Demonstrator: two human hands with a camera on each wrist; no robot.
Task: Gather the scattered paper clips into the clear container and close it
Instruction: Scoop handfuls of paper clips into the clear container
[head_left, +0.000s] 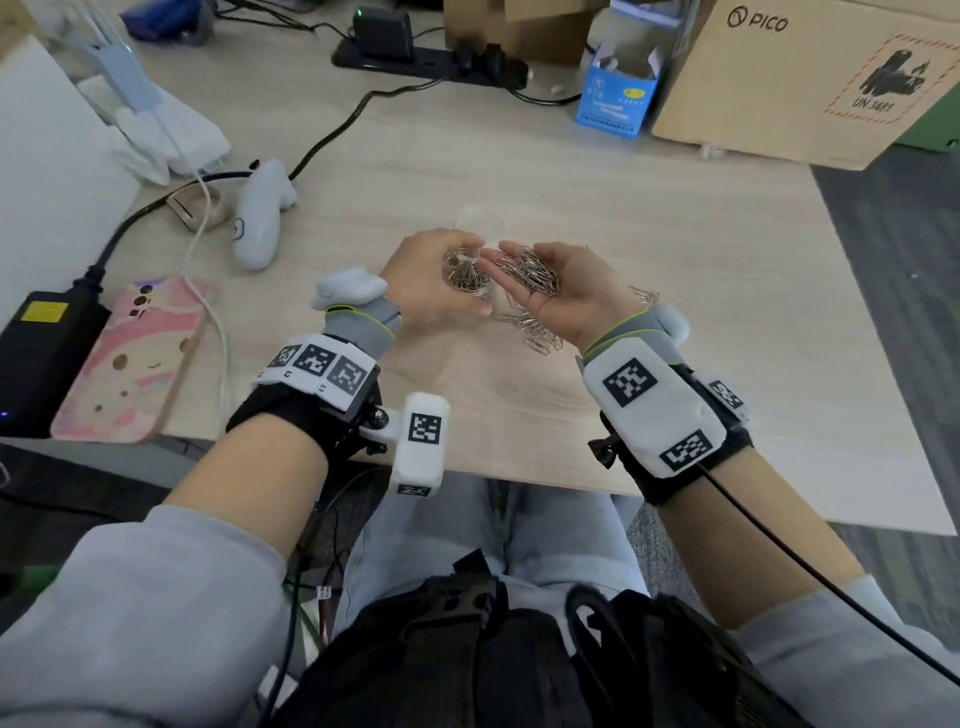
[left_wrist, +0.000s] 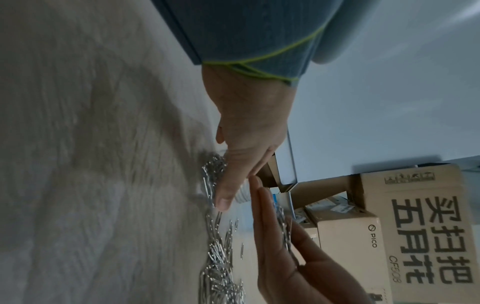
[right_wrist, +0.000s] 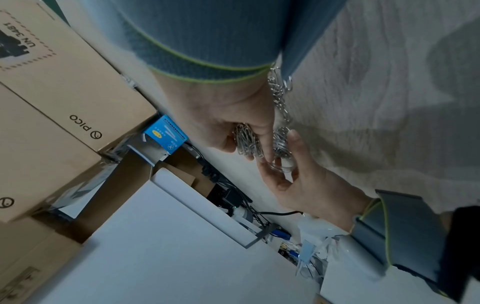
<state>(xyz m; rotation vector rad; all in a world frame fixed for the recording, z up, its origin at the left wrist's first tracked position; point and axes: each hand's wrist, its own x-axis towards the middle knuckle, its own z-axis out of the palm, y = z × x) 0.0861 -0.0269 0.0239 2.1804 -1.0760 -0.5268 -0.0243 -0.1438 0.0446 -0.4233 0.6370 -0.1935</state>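
Observation:
My left hand (head_left: 415, 275) grips a small clear container (head_left: 467, 278) just above the table, with several silver paper clips inside. My right hand (head_left: 576, 296) lies palm up beside it, fingers nearly straight, carrying a heap of paper clips (head_left: 530, 270); its fingertips touch the container's rim. More loose clips (head_left: 535, 332) lie on the table under the right wrist, and a few clips (head_left: 644, 297) to its right. The clear lid (head_left: 480, 221) lies on the table behind the hands. The right wrist view shows the container (right_wrist: 283, 152) between the left hand's fingers (right_wrist: 296, 144).
A white controller (head_left: 260, 218) and a pink phone (head_left: 135, 358) lie to the left, with a black adapter (head_left: 36, 358) and cables. A blue carton (head_left: 618, 98) and a cardboard box (head_left: 800, 78) stand at the back right. The table's front edge (head_left: 519, 480) is near my lap.

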